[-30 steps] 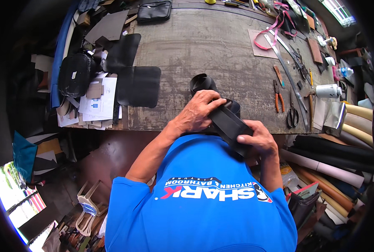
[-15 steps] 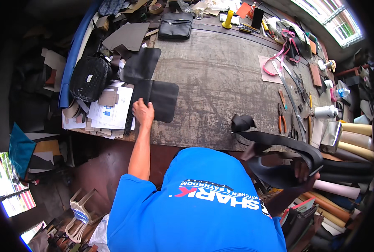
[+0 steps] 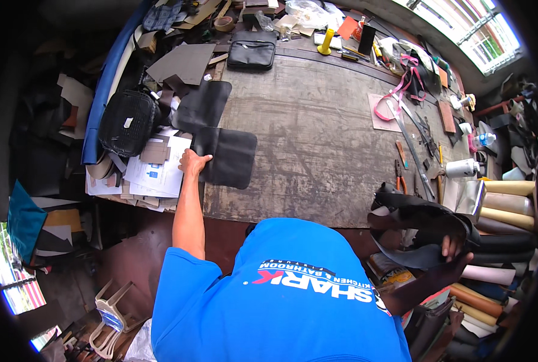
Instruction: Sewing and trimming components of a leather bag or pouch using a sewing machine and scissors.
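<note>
The left hand, thumb spread from fingers, touches the left edge of a black leather-like panel, bare worktable opens rightward, and past its front the right hand clamps a curled black strip, long axis left-right.

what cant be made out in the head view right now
Head view, now:
Right hand: shadow obscures its exact grip on the black strip.
Left hand: its back hides some fingertips at the black panel.
Upper right window: cut off by the top edge.
White papers: print too small.
</note>
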`<action>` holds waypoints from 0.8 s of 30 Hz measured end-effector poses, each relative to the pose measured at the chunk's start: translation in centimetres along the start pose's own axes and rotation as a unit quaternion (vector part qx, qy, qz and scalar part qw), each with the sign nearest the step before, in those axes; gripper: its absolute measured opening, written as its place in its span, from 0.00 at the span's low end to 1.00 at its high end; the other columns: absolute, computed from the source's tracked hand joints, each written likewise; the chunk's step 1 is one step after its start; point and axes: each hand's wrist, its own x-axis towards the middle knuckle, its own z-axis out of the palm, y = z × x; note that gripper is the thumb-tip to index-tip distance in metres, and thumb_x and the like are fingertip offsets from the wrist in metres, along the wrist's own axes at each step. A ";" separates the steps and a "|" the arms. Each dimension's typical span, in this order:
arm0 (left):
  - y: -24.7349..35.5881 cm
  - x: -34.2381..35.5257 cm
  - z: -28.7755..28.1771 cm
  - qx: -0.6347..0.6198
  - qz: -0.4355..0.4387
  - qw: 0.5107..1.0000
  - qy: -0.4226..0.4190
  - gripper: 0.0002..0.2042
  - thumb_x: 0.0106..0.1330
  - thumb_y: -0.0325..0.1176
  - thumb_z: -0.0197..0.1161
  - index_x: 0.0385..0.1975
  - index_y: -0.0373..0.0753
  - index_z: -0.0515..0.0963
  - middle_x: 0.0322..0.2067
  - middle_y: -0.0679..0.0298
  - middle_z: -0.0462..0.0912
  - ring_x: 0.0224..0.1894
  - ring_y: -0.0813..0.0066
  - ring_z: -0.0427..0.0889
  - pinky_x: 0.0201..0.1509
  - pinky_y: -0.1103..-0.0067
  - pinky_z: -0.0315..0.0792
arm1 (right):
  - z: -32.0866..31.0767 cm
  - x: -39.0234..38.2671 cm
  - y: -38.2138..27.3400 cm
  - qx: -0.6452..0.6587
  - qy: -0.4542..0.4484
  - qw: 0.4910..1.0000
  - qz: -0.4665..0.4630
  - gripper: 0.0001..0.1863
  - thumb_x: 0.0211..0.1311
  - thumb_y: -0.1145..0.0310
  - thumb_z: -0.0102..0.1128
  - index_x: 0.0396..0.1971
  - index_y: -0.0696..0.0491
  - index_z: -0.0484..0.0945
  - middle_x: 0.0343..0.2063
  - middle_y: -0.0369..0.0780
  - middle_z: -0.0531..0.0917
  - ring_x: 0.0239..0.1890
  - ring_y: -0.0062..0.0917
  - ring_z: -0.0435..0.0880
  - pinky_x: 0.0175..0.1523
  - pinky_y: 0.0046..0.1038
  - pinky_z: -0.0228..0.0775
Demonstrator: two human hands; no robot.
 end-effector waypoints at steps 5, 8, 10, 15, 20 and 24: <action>0.2 0.7 1.3 0.033 0.071 0.995 0.065 0.34 0.46 0.50 0.76 0.51 0.35 0.76 0.50 0.51 0.81 0.57 0.48 0.76 0.61 0.50 0.64 | 1.2 -0.5 0.4 0.041 0.139 0.988 0.047 0.12 0.72 0.62 0.52 0.28 0.51 0.69 0.21 0.33 0.65 0.20 0.16 0.58 0.21 0.19 0.51; -1.2 0.9 1.8 -0.008 0.154 0.970 0.186 0.16 0.46 0.41 0.73 0.32 0.40 0.84 0.35 0.51 0.82 0.45 0.49 0.78 0.50 0.56 0.71 | 1.5 0.4 0.5 -0.002 0.022 0.995 0.094 0.14 0.68 0.54 0.59 0.30 0.46 0.71 0.20 0.27 0.65 0.20 0.12 0.59 0.22 0.17 0.51; -2.9 1.8 1.8 -0.108 0.328 0.909 0.234 0.14 0.51 0.35 0.71 0.30 0.32 0.77 0.29 0.52 0.77 0.39 0.50 0.77 0.45 0.61 0.72 | 3.9 1.4 0.4 0.006 0.062 0.989 0.132 0.15 0.70 0.52 0.55 0.29 0.45 0.70 0.17 0.26 0.62 0.16 0.12 0.55 0.18 0.17 0.44; 6.9 -8.9 -6.2 -0.293 0.382 0.866 -0.133 0.09 0.64 0.25 0.59 0.42 0.31 0.72 0.38 0.61 0.77 0.42 0.77 0.75 0.47 0.78 0.70 | 3.5 3.0 0.0 0.002 0.050 0.987 0.151 0.14 0.69 0.54 0.58 0.35 0.50 0.72 0.24 0.31 0.74 0.21 0.14 0.70 0.21 0.17 0.57; 14.2 -17.8 -9.3 -0.433 0.416 0.750 -0.278 0.13 0.68 0.21 0.56 0.51 0.32 0.69 0.44 0.61 0.81 0.45 0.78 0.79 0.52 0.83 0.72 | 4.9 4.3 -1.4 -0.026 0.025 0.994 0.104 0.16 0.66 0.60 0.62 0.41 0.57 0.74 0.29 0.37 0.81 0.25 0.17 0.80 0.26 0.17 0.71; 17.4 -17.0 -6.3 -0.463 0.407 0.683 -0.392 0.15 0.68 0.23 0.58 0.53 0.31 0.69 0.42 0.61 0.81 0.42 0.79 0.80 0.47 0.83 0.74 | 4.8 4.8 -3.1 -0.067 -0.162 0.984 0.015 0.22 0.65 0.60 0.56 0.50 0.61 0.68 0.32 0.45 0.77 0.19 0.16 0.70 0.20 0.16 0.59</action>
